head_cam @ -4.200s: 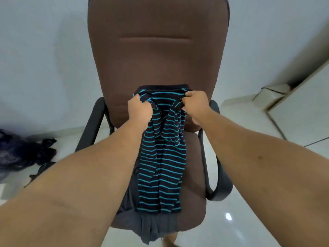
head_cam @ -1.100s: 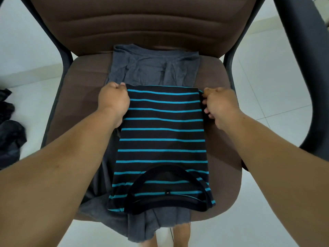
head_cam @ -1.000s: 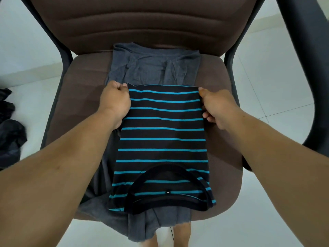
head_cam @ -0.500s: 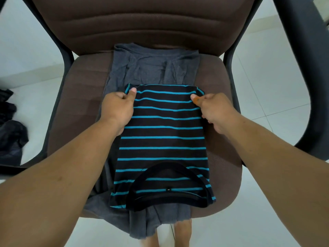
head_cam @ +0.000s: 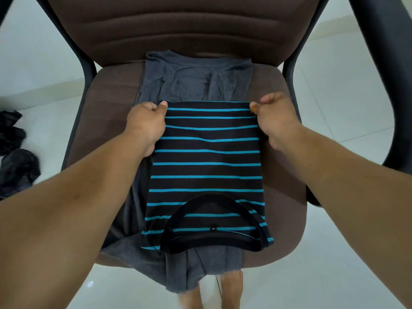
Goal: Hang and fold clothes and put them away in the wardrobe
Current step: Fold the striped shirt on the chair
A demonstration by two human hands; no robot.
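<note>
A black shirt with blue stripes [head_cam: 206,170] lies folded flat on the seat of a brown office chair [head_cam: 107,90], its collar toward me. Under it lies a grey garment [head_cam: 196,79], spread out and hanging over the seat's front edge. My left hand [head_cam: 145,121] pinches the far left corner of the striped shirt with thumb on top. My right hand [head_cam: 275,119] pinches the far right corner in the same way. Both hands hold the far folded edge taut.
The chair's black armrests [head_cam: 87,70] flank the seat on both sides. Dark clothes [head_cam: 15,152] lie in a heap on the white tiled floor at the left. My bare feet [head_cam: 230,288] show below the seat's front edge.
The shirt went from hanging in my hands in front of the backrest to lying folded on the seat. In the last second both hands shifted slightly along the far edge to its corners.
</note>
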